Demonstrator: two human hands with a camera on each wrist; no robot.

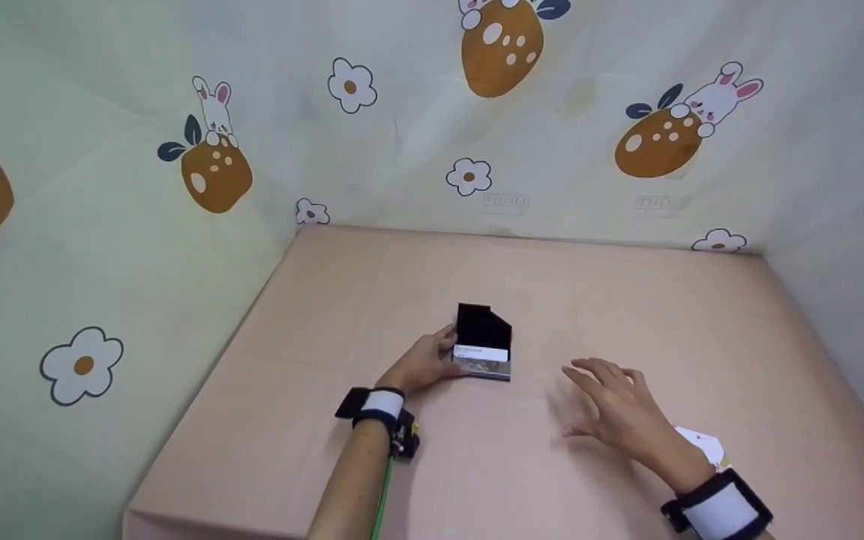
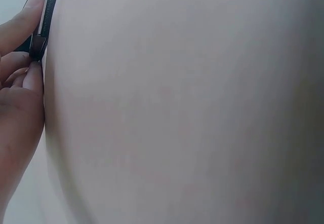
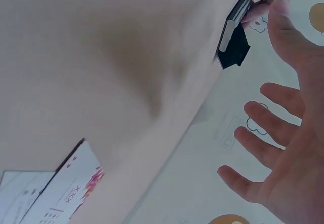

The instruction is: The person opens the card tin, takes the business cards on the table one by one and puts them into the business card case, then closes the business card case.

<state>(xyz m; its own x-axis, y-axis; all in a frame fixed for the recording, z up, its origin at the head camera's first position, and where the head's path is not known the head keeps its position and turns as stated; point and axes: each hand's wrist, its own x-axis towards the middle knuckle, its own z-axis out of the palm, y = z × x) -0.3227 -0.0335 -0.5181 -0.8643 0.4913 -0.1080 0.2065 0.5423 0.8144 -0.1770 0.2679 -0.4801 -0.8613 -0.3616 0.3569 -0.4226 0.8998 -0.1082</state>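
Observation:
My left hand grips a black business card case by its left side, thumb at the front edge. The case's dark flap stands raised, and a white card shows inside above a greyish front part. In the left wrist view the case is seen edge-on between thumb and fingers. To the right, apart from the case, my right hand is over the table with fingers spread and nothing in them. White business cards with pink print lie near the right wrist, partly hidden by it in the head view.
A pinkish cloth covers the table. Fabric walls printed with rabbits and flowers stand along its back and sides. A green cable runs along my left forearm from the wrist strap.

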